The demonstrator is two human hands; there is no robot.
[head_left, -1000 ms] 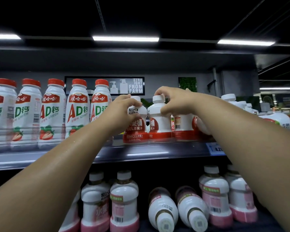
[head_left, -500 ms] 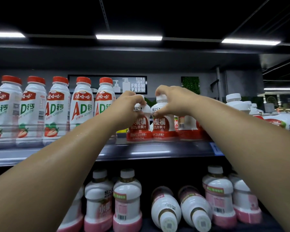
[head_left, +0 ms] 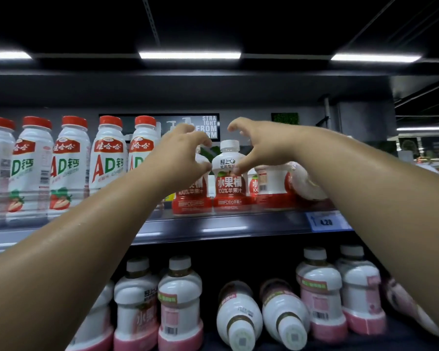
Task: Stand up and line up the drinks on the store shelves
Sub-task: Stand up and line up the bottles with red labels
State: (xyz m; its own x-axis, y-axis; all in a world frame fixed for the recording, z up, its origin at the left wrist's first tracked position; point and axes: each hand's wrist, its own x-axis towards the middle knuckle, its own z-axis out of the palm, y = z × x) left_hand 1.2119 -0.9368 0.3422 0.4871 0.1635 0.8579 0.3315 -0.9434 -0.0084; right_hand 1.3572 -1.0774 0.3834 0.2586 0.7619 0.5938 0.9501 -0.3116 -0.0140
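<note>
Starting at the left of the upper shelf (head_left: 213, 225), five red-capped bottles (head_left: 107, 158) stand upright in a row, with labels reading 娃哈哈 and AD钙 above a strawberry. Next, the left hand (head_left: 180, 153) covers the top of the left juice bottle (head_left: 192, 196). Its fingers (head_left: 202, 141) are curled over and the thumb lies by the white shoulder; whether they clamp the cap cannot be told. Just beside it stands the centre juice bottle (head_left: 230, 183), upright with a white cap and a label reading 轻上, 水果桶, 100%苹果汁. The right hand (head_left: 264, 145) has its fingers (head_left: 235, 125) spread and raised above that cap; only the thumb touches the shoulder. Behind the hands, a sign (head_left: 209, 125) reads partly "STRA IGHT FROM". Further right, a tilted bottle (head_left: 307, 184) leans over. The price tag (head_left: 325, 221) shows 4.20. On the lower shelf (head_left: 395, 342), pink-based bottles (head_left: 180, 300) stand; two lie caps forward.
</note>
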